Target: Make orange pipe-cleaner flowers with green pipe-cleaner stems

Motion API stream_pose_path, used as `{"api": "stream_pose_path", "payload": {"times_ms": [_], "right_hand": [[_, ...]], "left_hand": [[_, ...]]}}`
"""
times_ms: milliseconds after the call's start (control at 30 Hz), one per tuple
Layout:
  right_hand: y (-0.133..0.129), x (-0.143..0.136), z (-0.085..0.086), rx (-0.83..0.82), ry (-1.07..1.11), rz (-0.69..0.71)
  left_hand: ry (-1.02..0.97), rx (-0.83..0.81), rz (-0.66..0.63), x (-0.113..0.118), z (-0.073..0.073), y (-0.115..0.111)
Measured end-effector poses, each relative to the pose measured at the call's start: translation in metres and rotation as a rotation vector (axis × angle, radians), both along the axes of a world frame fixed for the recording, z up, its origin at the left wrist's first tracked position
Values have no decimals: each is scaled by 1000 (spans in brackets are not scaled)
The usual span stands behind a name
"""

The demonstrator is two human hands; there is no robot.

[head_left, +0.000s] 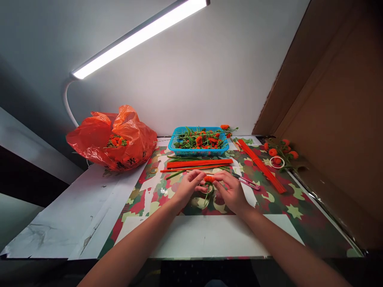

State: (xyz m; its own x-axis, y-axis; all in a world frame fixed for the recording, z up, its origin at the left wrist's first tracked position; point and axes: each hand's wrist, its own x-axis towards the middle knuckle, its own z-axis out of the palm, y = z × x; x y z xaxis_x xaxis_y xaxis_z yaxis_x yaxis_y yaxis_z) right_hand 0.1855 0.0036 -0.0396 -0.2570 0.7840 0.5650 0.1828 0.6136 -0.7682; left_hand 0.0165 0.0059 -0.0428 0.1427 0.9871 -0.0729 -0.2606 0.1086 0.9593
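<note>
At the far left, a crumpled red plastic bag [134, 137] stands open with small orange flowers [115, 140] inside, below a lit lamp [143, 38] that slants upward to the right. Toward the middle, a bundle of orange strips [197, 164] lies crosswise on the patterned mat [266, 207], with green stems beside it, and just behind it sits a blue basket [170, 143] filled with orange blooms and greenery. In front of the bundle, the left hand [188, 186] has its fingertips closed on the left side of an orange flower [209, 179], which is held above the mat, its green stem hanging down. The right hand [232, 193] pinches the flower's right side. Just beyond that hand lies a pink-handled tool [250, 183]; farther right are a second orange bundle [263, 167], tied around its middle, then a white ring [271, 162] near more flowers [273, 152], beside a brown cardboard panel [332, 119].
</note>
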Motion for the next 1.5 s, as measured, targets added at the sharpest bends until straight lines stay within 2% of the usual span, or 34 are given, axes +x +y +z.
{"api": "stream_pose_path", "payload": {"times_ms": [167,267,400,500,600,700,1067,1267,1500], "right_hand": [[-1,2,0,119,-32,-29],[-1,3,1,71,-14,-84],[0,2,1,19,-46,-61],[1,0,-1,73,-93,-28],[0,-1,-2,118,-100,-21],[-2,0,-1,137,-107,-29],[3,6,-3,290,-230,-96],[3,6,-1,316,-304,-99],[2,5,0,236,-327,-10]], "left_hand": [[-4,31,-122,0,7,-6],[22,126,-50,-1,12,-9],[148,383,63,-4,15,-9],[247,518,79,-5,13,-8],[306,561,54,-6,11,-9],[304,526,28,-4,12,-10],[51,122,11,1,16,-11],[-4,70,-7,0,15,-9],[-59,60,-7,0,11,-9]]}}
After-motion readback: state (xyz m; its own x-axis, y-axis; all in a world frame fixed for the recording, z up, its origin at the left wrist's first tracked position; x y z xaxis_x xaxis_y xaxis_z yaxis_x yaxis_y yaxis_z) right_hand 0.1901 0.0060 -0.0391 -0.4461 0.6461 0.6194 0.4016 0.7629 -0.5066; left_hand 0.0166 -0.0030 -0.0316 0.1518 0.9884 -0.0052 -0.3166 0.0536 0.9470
